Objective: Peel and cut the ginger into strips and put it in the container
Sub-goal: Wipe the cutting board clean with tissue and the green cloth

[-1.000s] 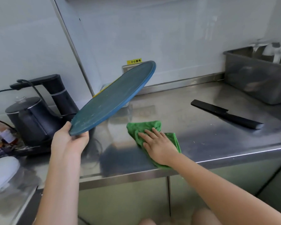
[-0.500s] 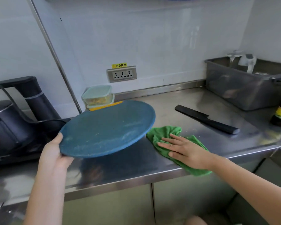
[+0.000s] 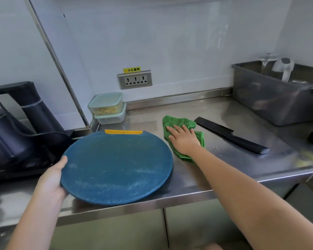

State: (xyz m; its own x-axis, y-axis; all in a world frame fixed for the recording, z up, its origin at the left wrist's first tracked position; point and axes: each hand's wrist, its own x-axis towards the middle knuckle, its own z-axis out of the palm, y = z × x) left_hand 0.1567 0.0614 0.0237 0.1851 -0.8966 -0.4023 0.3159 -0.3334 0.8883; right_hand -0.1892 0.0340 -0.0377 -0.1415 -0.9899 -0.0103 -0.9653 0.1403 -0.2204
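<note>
Ginger (image 3: 106,111), as far as I can judge, is the pale yellow heap showing through the wall of the upper container (image 3: 105,99). That tub sits lidded on top of a lower container (image 3: 110,119) in the back corner of the counter (image 3: 224,168), just behind the cutting board (image 3: 116,168). I see none loose on the board or the steel. From my seat I would treat the cut pieces as light, damp and apt to cling, so I would not pick at them. I would move them by their tub instead, taking it by two opposite side walls below the lid, since the stack could slide on the smooth steel. The board looks stiff and flat, with faint pale scratches and a yellow strip at its far edge. My left hand (image 3: 51,179) grips its left rim, thumb on top and fingers hidden underneath, and I cannot tell whether the board rests fully on the counter. My right hand (image 3: 183,139) lies flat with straight, spread fingers, pressing the soft green cloth (image 3: 177,120) onto the steel. The black knife (image 3: 231,135) lies untouched just beyond it. By count I see two containers, one board, one cloth and one knife.
</note>
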